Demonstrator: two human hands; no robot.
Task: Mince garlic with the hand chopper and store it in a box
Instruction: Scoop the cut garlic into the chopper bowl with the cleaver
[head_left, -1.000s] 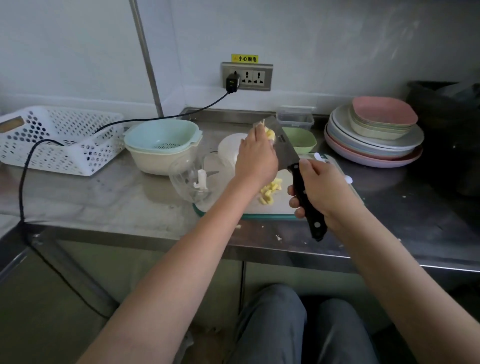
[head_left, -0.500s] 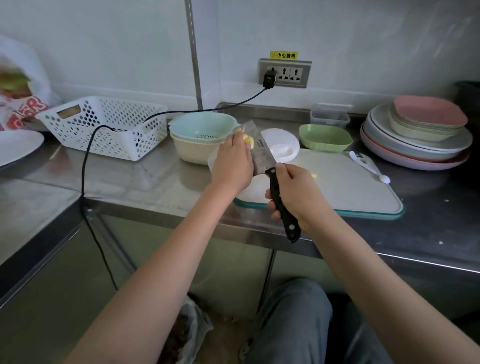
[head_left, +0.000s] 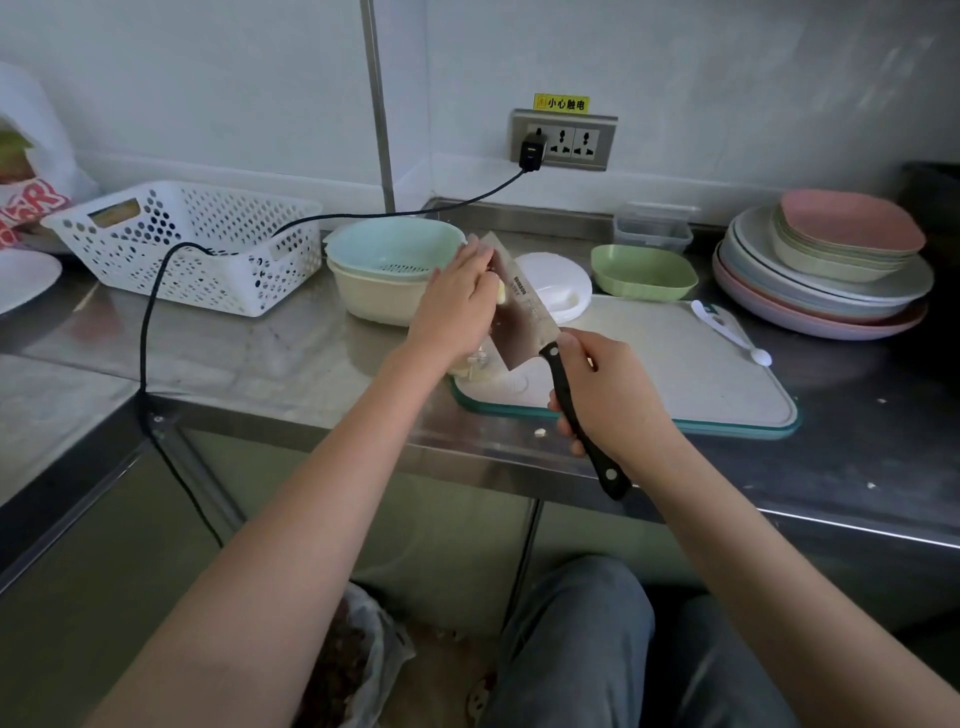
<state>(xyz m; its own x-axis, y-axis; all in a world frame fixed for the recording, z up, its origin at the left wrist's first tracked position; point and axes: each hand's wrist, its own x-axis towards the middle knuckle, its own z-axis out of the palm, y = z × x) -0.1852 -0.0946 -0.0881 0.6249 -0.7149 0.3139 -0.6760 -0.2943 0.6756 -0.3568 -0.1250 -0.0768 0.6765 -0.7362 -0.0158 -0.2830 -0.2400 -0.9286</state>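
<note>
Change: since half a second before, the left hand (head_left: 453, 306) had slid lower along the cleaver (head_left: 519, 306) blade, and the garlic (head_left: 501, 292) pieces sat lower on the steel; view steadied slightly.
Right hand (head_left: 605, 400): fingers curled round the black cleaver handle, blade tilted up and away, tip toward the wall.
Left hand: flat-fingered against the left face of the blade, pressing pale garlic against it — no curl round anything visible.
Garlic: small yellowish lump on the blade at the left fingertips; one stray bit (head_left: 540, 432) lay on the bench edge in front of the board.
Chopper bowl (head_left: 475, 366): clear, directly below the left hand, mostly hidden by it; contents could not be told.
Chopper lid (head_left: 553, 286): white, round, behind the blade at the board's far left corner.
Cutting board (head_left: 675, 358): white with teal rim, on the steel bench (head_left: 260, 353).
Storage box (head_left: 652, 228): small clear box against the wall, behind the green dish (head_left: 643, 271).
Other: blue colander (head_left: 389, 249) nested in a cream bowl; white perforated basket (head_left: 192, 244) to the left, a black cable (head_left: 156, 291) draped over it from the wall socket (head_left: 563, 140); stacked plates (head_left: 826, 270) at right; white spoon (head_left: 730, 332) on the board's right corner.
</note>
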